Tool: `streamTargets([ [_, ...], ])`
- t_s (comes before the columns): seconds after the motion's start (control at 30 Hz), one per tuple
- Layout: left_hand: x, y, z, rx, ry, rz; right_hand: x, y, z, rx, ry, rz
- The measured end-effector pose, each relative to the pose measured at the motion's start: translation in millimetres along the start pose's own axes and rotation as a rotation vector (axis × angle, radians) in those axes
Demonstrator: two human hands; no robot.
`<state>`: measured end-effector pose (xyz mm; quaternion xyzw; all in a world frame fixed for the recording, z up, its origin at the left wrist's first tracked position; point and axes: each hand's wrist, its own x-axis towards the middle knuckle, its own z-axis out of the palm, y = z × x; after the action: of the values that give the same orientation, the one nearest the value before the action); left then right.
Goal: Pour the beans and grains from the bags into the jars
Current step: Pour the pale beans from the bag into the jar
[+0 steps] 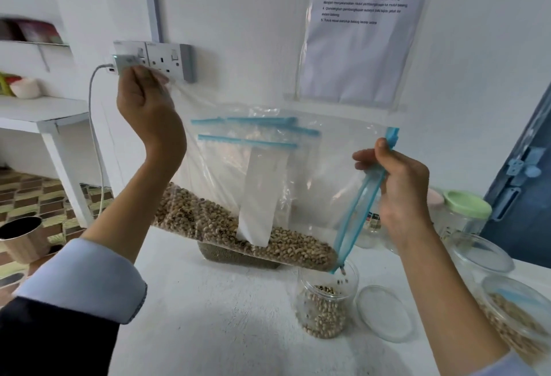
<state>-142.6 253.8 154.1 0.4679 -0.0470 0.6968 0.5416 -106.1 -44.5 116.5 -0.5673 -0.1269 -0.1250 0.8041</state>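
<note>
On the white tabletop (208, 316), nearest the viewer, an open clear jar (326, 304) stood partly filled with pale beans, its clear lid (384, 313) lying just to its right. At the right edge sat another lidded jar of grain (518, 316).

Directly above the open jar, a large zip bag (268, 197) of beans hung tilted, its lowest corner at the jar's mouth, with a few beans dropping in. The right hand (402, 194) pinched the blue zip edge near the opening, fingers curled round it. The left hand (146, 113) was raised high, fingers gripping the bag's far corner to keep the slope.

Behind the bag lay another bag of dark grain (238, 256) on the tabletop, and an empty green-lidded jar (465, 214) stood farther right.

Pouring seemed under way, with most beans left in the bag. The next move likely calls for lifting the left corner higher while keeping the spout over the jar, and stopping before it overflows.
</note>
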Motion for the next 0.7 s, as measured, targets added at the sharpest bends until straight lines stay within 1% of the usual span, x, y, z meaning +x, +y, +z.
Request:
streamTargets([
  [0.03,-0.9,1.2,0.1,-0.008,-0.006,0.004,-0.7,0.4,0.5,-0.010,-0.021,0.005],
  [0.07,-0.9,2.9,0.6,-0.009,-0.006,0.010,-1.6,1.5,1.2,-0.009,-0.006,0.004],
  [0.13,1.3,4.9,0.7,0.006,0.009,0.020,-2.5,3.5,2.0,0.013,0.073,-0.018],
  [0.17,2.6,4.8,0.0,0.006,0.012,0.022,-2.6,3.7,2.8,0.014,0.079,-0.028],
  [0.27,4.4,5.7,-0.5,-0.021,0.007,0.020,-4.0,3.1,7.3,-0.026,0.013,-0.018],
  [0.37,7.2,6.9,-2.1,-0.002,0.042,0.029,-2.2,2.4,7.7,-0.025,0.059,-0.032],
  [0.47,8.1,7.9,-2.6,-0.017,0.038,0.038,-1.3,0.1,10.7,-0.041,-0.030,0.007],
  [0.57,7.8,11.1,-3.4,-0.019,0.047,0.060,-0.4,-1.1,10.4,-0.037,-0.023,0.009],
  [0.63,8.4,12.8,-5.9,-0.007,0.055,0.069,-0.1,-1.7,11.2,-0.066,-0.072,0.011],
  [0.7,10.0,15.8,-5.9,0.010,0.058,0.047,0.4,-0.6,11.9,-0.055,-0.039,0.012],
])
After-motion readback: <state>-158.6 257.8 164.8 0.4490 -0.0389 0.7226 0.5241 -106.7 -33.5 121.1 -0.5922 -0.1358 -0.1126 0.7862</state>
